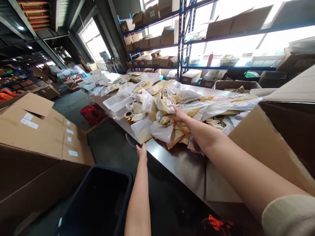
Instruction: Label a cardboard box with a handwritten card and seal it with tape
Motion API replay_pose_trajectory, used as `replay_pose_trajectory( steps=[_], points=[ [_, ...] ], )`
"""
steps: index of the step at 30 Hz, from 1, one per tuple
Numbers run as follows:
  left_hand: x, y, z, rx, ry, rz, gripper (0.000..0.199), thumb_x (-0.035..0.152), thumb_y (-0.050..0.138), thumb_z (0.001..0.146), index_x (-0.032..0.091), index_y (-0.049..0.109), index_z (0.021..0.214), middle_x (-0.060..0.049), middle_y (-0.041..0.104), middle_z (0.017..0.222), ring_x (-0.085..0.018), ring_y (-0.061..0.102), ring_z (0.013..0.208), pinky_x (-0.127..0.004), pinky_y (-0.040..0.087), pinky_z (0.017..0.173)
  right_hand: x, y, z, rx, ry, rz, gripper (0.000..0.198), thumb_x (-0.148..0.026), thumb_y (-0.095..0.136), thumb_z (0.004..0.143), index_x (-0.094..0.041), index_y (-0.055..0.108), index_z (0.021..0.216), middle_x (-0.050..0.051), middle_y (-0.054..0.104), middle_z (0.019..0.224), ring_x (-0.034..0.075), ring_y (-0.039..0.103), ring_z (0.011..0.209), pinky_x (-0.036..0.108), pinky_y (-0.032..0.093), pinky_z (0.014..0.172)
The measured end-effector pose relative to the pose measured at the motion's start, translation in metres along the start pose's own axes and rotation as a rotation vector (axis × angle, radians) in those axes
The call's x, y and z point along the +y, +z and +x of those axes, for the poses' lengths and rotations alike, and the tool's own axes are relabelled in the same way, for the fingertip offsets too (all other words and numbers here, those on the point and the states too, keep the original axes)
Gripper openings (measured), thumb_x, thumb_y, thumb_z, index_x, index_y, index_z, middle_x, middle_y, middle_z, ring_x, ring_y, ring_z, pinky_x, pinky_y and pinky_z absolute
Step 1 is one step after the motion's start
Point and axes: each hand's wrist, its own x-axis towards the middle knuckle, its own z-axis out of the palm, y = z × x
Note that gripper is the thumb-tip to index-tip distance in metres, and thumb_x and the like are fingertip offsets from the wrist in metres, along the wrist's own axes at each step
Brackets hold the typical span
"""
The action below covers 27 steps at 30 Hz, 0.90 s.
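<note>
A heap of clear plastic bags with yellowish-brown contents (161, 131) covers the near part of the metal table (169, 160). Into this heap reaches my right hand (180, 115), its fingers bent against a plastic bag (169, 108); the fingertips are partly hidden. My left hand (141, 151) is just off the table's edge, below a flat clear bag (142, 129) that overhangs there. Its thumb stands apart from the fingers and nothing shows in it. Whether it touches that bag's corner I cannot tell. A roll of tape (128, 114) lies left of the heap.
A dark bin (98, 173) stands below my left arm. Large cardboard boxes flank me at left (46, 127) and right (261, 137). White perforated baskets (116, 101) line the table's left edge. Beyond are a red stool (91, 114) and blue shelving (180, 39) with boxes.
</note>
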Motion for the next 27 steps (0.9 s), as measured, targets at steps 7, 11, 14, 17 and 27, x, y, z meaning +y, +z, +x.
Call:
replay_pose_trajectory(
  steps=[7,11,14,17,27],
  points=[
    [-0.154,-0.097,-0.131,0.120,-0.322,-0.087,0.058,0.027,0.046,0.096,0.017,0.027,0.150,-0.024,0.047,0.145,-0.028,0.057,0.126,-0.039,0.048,0.104,-0.048,0.026,0.007,0.183,-0.029,-0.060,0.094,-0.026,0.064,0.082,-0.009,0.009,0.157,0.021,0.007,0.163,0.037,0.001,0.150,0.064,0.022,0.115],
    [-0.235,-0.133,-0.252,0.244,-0.465,-0.158,0.054,0.023,0.046,0.094,0.016,0.032,0.145,-0.023,0.050,0.143,-0.023,0.063,0.118,-0.033,0.050,0.101,-0.097,0.072,-0.049,0.216,-0.185,-0.080,0.085,-0.051,0.049,0.090,-0.008,0.015,0.155,0.026,0.007,0.161,0.041,0.004,0.149,0.067,0.006,0.114],
    [-0.290,-0.147,-0.348,0.368,-0.603,-0.169,0.047,0.023,0.051,0.090,0.016,0.045,0.136,-0.019,0.055,0.138,-0.021,0.065,0.112,-0.031,0.052,0.096,-0.133,0.144,-0.118,0.160,-0.647,-0.004,0.083,-0.073,0.038,0.085,-0.024,0.030,0.151,0.016,0.016,0.162,0.038,0.019,0.146,0.060,0.015,0.113],
    [-0.340,-0.156,-0.440,0.498,-0.787,-0.123,0.046,0.021,0.057,0.085,0.016,0.051,0.131,-0.016,0.058,0.135,-0.022,0.065,0.111,-0.035,0.051,0.099,-0.156,0.234,-0.231,-0.147,-1.142,0.205,0.074,-0.067,0.044,0.086,-0.027,0.034,0.148,0.020,0.029,0.154,0.037,0.028,0.142,0.059,0.024,0.113],
    [-0.451,-0.165,-0.689,0.548,-1.238,0.103,0.048,0.017,0.060,0.078,0.010,0.055,0.125,-0.020,0.057,0.131,-0.035,0.048,0.131,-0.053,0.039,0.110,-0.085,0.371,-0.692,-1.925,-1.546,0.105,0.063,0.004,0.066,0.064,-0.014,0.062,0.125,0.017,0.053,0.140,0.032,0.039,0.138,0.053,0.029,0.115]
  ],
)
